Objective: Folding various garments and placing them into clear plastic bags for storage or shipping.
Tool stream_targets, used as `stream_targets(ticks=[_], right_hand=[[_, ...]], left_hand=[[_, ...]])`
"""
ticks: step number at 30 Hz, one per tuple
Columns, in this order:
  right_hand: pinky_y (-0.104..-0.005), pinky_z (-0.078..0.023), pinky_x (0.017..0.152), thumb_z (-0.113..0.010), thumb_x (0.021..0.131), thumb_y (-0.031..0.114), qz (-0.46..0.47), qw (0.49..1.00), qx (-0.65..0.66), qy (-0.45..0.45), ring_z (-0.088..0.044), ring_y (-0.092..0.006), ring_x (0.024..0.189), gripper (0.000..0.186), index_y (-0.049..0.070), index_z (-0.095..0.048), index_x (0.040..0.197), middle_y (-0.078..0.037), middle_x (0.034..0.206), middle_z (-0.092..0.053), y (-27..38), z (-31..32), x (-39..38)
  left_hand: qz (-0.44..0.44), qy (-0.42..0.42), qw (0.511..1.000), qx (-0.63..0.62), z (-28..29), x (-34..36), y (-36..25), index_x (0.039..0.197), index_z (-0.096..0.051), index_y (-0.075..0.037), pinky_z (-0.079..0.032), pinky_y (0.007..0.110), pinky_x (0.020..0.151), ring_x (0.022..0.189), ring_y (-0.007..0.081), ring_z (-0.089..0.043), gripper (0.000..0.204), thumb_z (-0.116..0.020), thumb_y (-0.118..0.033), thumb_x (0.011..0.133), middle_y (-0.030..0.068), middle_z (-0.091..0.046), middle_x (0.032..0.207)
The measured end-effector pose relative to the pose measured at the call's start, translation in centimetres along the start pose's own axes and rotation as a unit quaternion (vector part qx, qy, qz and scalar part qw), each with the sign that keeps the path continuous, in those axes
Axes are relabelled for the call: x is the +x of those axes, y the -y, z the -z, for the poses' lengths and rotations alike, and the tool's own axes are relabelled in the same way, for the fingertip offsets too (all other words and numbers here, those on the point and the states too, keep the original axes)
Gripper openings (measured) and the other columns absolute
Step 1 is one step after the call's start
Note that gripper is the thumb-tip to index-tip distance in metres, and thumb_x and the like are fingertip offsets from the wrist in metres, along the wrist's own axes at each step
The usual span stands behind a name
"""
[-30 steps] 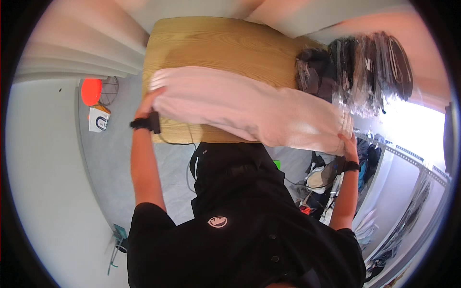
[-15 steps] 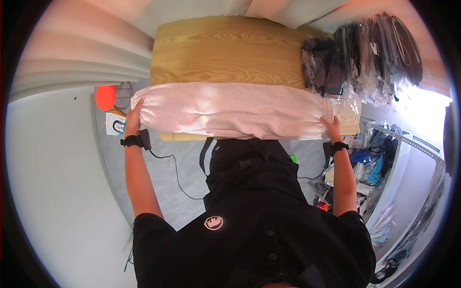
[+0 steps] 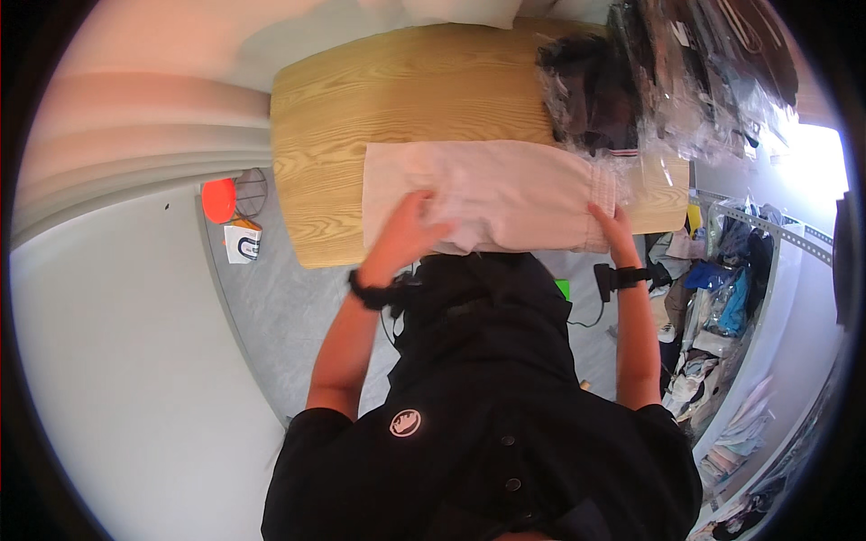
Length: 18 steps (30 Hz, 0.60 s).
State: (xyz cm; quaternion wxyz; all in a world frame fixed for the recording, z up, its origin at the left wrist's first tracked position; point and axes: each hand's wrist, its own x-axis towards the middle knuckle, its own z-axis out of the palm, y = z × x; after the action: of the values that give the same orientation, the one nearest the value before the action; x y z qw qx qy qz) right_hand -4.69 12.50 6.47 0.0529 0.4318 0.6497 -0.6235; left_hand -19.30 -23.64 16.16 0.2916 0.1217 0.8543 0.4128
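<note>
"Lying where, exactly, is the pale pink garment [image 3: 528, 180]?"

"Along the near side of the wood-grain table [image 3: 352, 99], flat but rumpled in the middle. Its left end is a straight edge; its right end finishes in a gathered, elastic-looking band [image 3: 604, 183]."

"And the left hand [image 3: 411, 233]?"

"Over the left half of the garment, fingers spread and loosely curved, thumb apart. It is a little blurred. I see no cloth gripped in it, and whether the fingertips press on the fabric I cannot tell."

"The right hand [image 3: 615, 233]?"

"At the banded end, close to the near corner, fingertips on the band. The fingers are slightly parted; whether they pinch the cloth or only rest on it, I cannot tell."

"Anything on the wrists?"

"A black wristband [image 3: 370, 293] on the left, and another black strap [image 3: 631, 276] on the right with a small dark box [image 3: 603, 282] attached."

"What else is about?"

"A dark garment in clear plastic [image 3: 591, 95] lies just beyond the band, with a stack of bagged dark clothes [image 3: 699, 72] to its right. Down on the grey floor at the left are a round orange-red object [image 3: 218, 200] and a white bag [image 3: 242, 244]."
</note>
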Motion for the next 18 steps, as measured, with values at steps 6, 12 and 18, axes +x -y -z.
stream_targets(ticks=[6,12,18], right_hand=[[-0.0307,-0.049,0.077,-0.074,0.075,0.025,0.028,0.999,0.012,0.042,-0.061,-0.019,0.089,0.056,-0.007,-0.051,0.116,-0.014,0.104,-0.062,-0.6,-0.9,-0.3],[-0.0357,-0.048,0.086,-0.072,0.077,0.028,0.112,0.957,0.08,0.255,-0.055,-0.0226,0.107,0.069,-0.001,-0.039,0.129,-0.016,0.124,-0.05,9.2,-11.2,-7.7],[-0.0503,-0.023,0.107,-0.066,0.076,0.039,0.358,0.849,-0.319,0.221,-0.027,-0.0399,0.132,0.073,0.01,-0.037,0.135,-0.022,0.141,-0.031,4.3,-23.1,-6.2]], left_hand=[[-0.011,0.142,0.987,0.07,-9.9,4.8,5.3,0.129,-0.043,0.003,-0.037,0.035,0.1,0.122,0.0283,-0.044,0.067,-0.063,-0.043,0.083,0.0209,-0.043,0.133],[0.156,0.082,0.855,-0.487,-4.3,1.3,10.9,0.13,-0.044,-0.006,-0.036,0.039,0.1,0.12,0.0249,-0.045,0.054,-0.041,-0.046,0.094,0.0107,-0.047,0.132],[0.256,-0.049,0.797,-0.545,1.9,0.4,18.6,0.131,-0.041,-0.006,-0.041,0.035,0.092,0.106,0.0215,-0.052,0.062,-0.06,-0.041,0.084,0.0076,-0.052,0.119]])
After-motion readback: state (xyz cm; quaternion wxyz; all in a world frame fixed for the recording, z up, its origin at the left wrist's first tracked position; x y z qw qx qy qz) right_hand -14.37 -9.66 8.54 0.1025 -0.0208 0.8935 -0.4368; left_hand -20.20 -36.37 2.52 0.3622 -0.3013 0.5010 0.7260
